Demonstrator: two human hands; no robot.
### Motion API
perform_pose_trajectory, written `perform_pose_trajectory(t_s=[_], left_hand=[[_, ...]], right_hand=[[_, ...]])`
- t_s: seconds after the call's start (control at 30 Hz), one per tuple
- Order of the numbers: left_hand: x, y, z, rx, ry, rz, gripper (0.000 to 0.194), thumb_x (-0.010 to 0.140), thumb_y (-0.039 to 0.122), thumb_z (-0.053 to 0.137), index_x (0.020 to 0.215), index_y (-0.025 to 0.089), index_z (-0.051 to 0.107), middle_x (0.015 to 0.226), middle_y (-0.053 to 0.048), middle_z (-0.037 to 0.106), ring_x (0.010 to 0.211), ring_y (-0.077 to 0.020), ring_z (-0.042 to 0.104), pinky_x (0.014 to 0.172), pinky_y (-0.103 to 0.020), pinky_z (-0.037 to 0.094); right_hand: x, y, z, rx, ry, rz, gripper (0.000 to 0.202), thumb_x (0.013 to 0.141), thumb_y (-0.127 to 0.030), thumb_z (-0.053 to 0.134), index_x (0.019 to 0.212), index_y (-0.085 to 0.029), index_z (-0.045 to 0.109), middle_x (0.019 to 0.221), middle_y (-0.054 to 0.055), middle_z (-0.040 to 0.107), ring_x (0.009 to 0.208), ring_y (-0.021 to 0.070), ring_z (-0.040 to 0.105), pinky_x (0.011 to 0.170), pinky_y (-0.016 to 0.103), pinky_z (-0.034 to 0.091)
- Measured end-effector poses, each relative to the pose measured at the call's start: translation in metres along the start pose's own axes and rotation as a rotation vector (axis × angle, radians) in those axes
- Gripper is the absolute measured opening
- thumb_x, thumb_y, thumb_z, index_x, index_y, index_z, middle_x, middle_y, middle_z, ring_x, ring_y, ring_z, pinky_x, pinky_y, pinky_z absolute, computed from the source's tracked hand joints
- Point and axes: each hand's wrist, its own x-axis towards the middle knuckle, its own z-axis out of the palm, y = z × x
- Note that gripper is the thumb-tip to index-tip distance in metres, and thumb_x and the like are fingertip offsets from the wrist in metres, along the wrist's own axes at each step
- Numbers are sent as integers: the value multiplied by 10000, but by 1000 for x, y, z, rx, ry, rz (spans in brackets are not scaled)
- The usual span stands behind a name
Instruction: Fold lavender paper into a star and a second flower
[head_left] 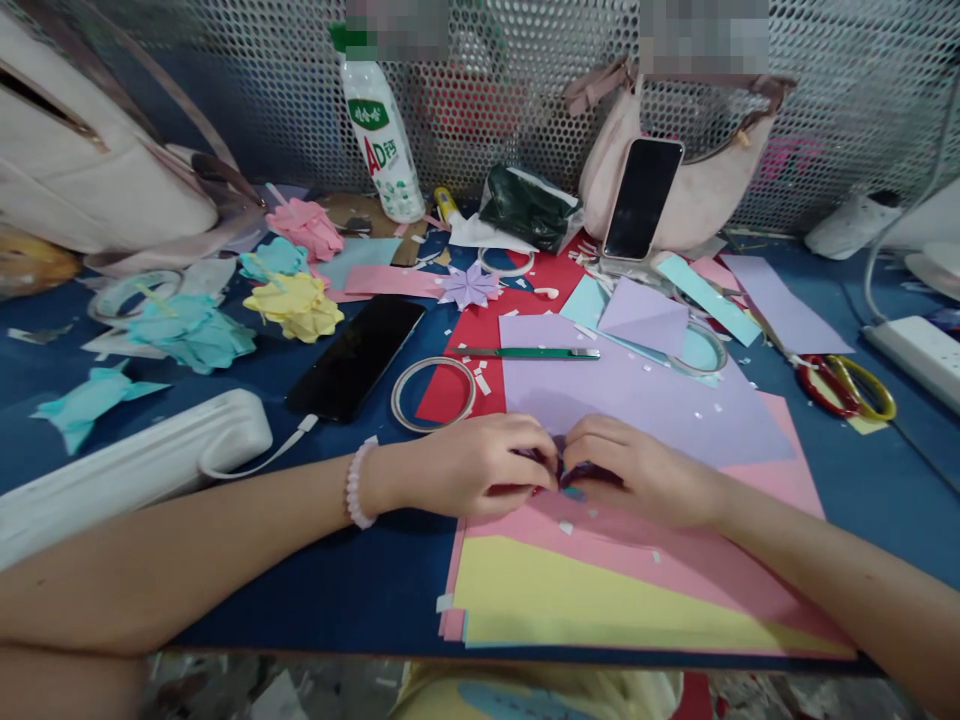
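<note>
My left hand (487, 465), with a beaded bracelet at the wrist, has its fingers curled in over the stacked paper. Close against it, my right hand (645, 470) is closed too, its fingertips meeting the left ones. Something small and dark purple shows between the fingers, mostly hidden. Beneath the hands lie a purple sheet (637, 400), pink paper (780, 500) and a yellow sheet (570, 595). A green cutter knife (540, 353) lies across the purple sheet. A tape roll (433, 394) rests partly on red paper (480, 340).
A black phone (356, 357) and a white power bank (142, 460) lie left; folded paper flowers (191, 325) sit beyond. Scissors (847, 387) and a power strip (922, 350) are right. A bottle (382, 150), upright phone (643, 200) and pink bag (720, 180) stand at the back.
</note>
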Motion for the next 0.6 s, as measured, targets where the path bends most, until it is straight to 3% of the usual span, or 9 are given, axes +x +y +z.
perform_pose_trajectory(t_s=[0.33, 0.6], left_hand=[[0, -2, 1, 63, -17, 49, 229, 944, 178, 502, 1078, 171, 688, 1085, -123, 650, 1001, -222, 555, 905, -356, 477], [0, 1, 2, 127, -1, 74, 223, 961, 209, 483, 1043, 166, 686, 1081, -113, 646, 1009, -220, 559, 921, -358, 467]], right_hand=[[-3, -1, 2, -131, -43, 15, 111, 929, -132, 471, 863, -168, 552, 809, 42, 585, 746, 158, 495, 689, 276, 395], [-1, -5, -1, -192, -68, -28, 148, 939, -289, 533, 873, -165, 580, 799, 39, 600, 753, 161, 499, 693, 275, 374]])
